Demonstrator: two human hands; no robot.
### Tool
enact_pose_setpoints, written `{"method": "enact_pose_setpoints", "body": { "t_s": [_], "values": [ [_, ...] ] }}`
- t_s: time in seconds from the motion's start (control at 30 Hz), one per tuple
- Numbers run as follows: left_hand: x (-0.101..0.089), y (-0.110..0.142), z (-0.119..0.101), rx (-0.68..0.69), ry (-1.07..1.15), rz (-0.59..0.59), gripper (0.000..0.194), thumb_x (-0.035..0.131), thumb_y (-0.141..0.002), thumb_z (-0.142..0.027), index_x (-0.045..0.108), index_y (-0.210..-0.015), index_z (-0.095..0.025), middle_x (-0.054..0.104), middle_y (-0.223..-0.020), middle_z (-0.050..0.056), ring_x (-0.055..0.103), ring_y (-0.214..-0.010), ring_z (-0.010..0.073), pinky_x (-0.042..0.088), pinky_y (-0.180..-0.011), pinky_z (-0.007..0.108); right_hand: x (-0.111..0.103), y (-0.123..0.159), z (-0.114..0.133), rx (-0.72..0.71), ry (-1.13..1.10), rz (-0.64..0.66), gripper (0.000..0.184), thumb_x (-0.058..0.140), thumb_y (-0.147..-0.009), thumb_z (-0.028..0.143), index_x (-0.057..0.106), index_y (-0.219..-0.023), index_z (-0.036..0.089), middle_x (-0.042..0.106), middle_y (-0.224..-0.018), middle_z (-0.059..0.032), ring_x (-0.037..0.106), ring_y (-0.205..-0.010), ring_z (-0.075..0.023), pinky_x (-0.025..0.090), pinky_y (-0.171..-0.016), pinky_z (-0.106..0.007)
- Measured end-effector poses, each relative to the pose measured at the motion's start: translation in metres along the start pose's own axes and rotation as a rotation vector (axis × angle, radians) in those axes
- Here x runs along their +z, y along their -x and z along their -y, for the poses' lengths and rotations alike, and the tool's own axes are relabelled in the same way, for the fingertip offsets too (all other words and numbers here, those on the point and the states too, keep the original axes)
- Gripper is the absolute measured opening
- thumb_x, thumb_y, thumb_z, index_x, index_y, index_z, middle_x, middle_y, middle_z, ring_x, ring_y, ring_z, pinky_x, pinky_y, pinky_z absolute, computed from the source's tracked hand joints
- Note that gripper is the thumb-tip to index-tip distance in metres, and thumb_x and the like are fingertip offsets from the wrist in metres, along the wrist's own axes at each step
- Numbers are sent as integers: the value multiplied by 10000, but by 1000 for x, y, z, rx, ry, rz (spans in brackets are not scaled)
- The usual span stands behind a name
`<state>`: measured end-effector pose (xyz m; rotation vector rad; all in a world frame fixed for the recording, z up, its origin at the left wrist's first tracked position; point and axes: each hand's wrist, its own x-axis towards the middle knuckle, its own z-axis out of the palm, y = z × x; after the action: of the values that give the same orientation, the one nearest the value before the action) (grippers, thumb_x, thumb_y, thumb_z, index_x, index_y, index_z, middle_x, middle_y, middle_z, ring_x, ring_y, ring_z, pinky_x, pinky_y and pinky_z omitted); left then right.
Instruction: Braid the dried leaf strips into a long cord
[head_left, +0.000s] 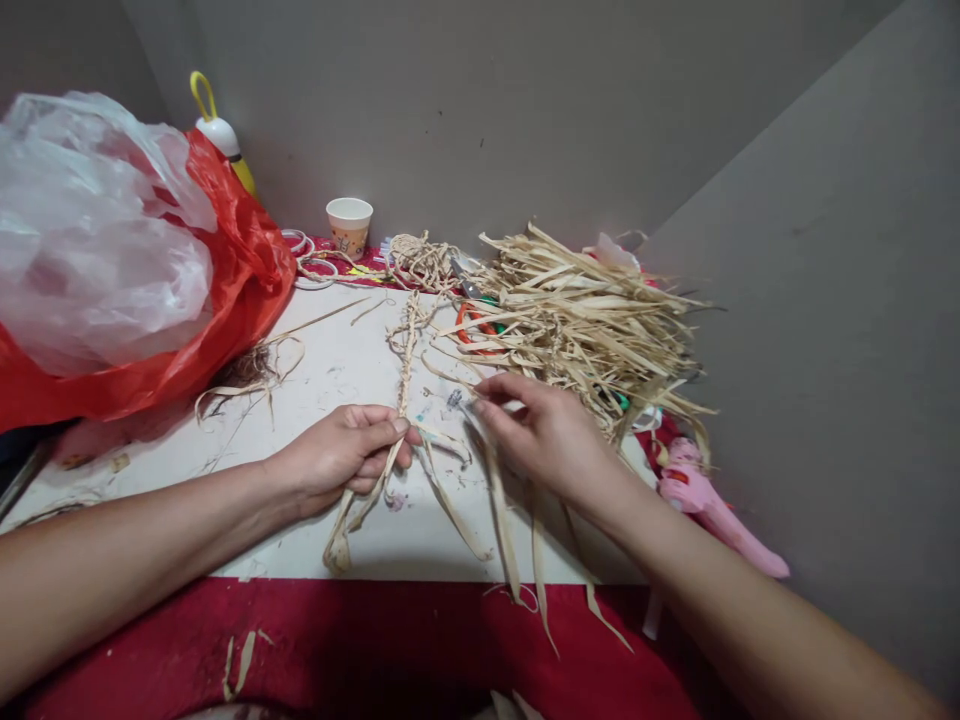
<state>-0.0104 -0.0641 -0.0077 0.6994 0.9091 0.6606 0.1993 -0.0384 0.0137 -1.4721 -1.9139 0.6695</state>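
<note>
A narrow braid of dry straw-coloured strips [409, 350] lies lengthwise on the white board. My left hand [356, 447] is closed in a pinch on its near end, between thumb and forefinger. Loose strip ends [450, 495] fan out below and to the right of that grip. To the right, my right hand [536, 430] is closed with thumb and forefinger together on a thin straw strip [450, 376], at the left edge of a large heap of dry strips [592, 310]. Several long strips [501, 520] hang beneath this hand toward the board's front edge.
A red plastic bag [247, 270] with a clear bag [97, 240] bulges at left. Behind stand a paper cup [349, 232] and a coil of braided cord [421, 262]. Orange-handled scissors [469, 325] lie partly under the heap. A pink glue gun [720, 505] rests at right.
</note>
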Motion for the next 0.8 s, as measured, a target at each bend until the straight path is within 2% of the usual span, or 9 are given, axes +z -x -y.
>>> {"method": "enact_pose_setpoints", "body": {
  "t_s": [0.07, 0.1, 0.2, 0.27, 0.43, 0.53, 0.63, 0.7, 0.8],
  "values": [
    [-1, 0, 1, -2, -10, 1, 175, 547, -847, -265, 602, -833, -100, 537, -620, -15, 174, -364, -15, 71, -354, 160, 1, 1, 4, -137, 122, -33, 167, 580, -775, 268, 641, -890, 165, 655, -1032, -121, 572, -1000, -262, 420, -870, -398],
    [-1, 0, 1, 1, -15, 3, 168, 547, -846, -261, 600, -829, -102, 534, -624, -15, 178, -368, -13, 75, -355, 160, 4, 3, 9, -137, 91, -11, 199, 566, -789, 273, 640, -937, 163, 652, -1059, -118, 571, -1012, -253, 419, -880, -392],
    [-2, 0, 2, 11, -29, 21, 187, 553, -844, -280, 574, -762, -114, 449, -547, -47, 168, -378, -2, 91, -359, 158, 15, 5, 25, 9, -150, 295, 227, 563, -800, 296, 627, -964, 153, 669, -956, -83, 610, -884, -196, 459, -789, -315],
    [-2, 0, 2, 14, -43, 34, 214, 562, -838, -295, 542, -708, -126, 363, -493, -72, 152, -383, 8, 99, -364, 160, 23, 2, 31, 65, -247, 494, 185, 582, -779, 289, 620, -884, 142, 660, -869, -66, 605, -819, -176, 454, -718, -273],
    [-1, 0, 2, 42, -120, 60, 262, 530, -853, -326, 504, -665, -146, 312, -461, -77, 161, -388, 28, 110, -371, 179, 31, -11, 30, 257, -460, 801, 149, 495, -810, 255, 571, -784, 130, 565, -611, -9, 508, -526, -99, 341, -491, -209],
    [-1, 1, 1, 54, -194, 70, 266, 507, -861, -343, 518, -678, -151, 296, -448, -80, 164, -379, 35, 108, -375, 196, 30, -14, 30, 276, -386, 817, 168, 456, -817, 209, 577, -726, 136, 463, -506, 35, 382, -433, -71, 273, -446, -205],
    [-2, 2, -1, 62, -328, 42, 268, 495, -859, -361, 537, -693, -155, 296, -439, -77, 181, -367, 42, 112, -377, 208, 30, -16, 30, 123, -206, 733, 194, 454, -789, 138, 560, -627, 144, 472, -538, 25, 397, -496, -76, 285, -481, -203],
    [-3, 3, -4, 80, -446, 14, 279, 506, -846, -372, 545, -674, -156, 304, -435, -73, 203, -371, 47, 135, -383, 205, 29, -18, 29, 37, -174, 731, 227, 429, -794, 128, 543, -600, 152, 482, -546, 22, 408, -514, -81, 302, -500, -202],
    [-5, 3, -8, 124, -602, -17, 272, 513, -834, -337, 576, -652, -145, 419, -485, -38, 287, -411, 54, 211, -412, 195, 29, -21, 23, 25, -217, 783, 255, 397, -821, 155, 553, -619, 154, 474, -545, 26, 383, -493, -76, 306, -488, -198]
  ]
}}
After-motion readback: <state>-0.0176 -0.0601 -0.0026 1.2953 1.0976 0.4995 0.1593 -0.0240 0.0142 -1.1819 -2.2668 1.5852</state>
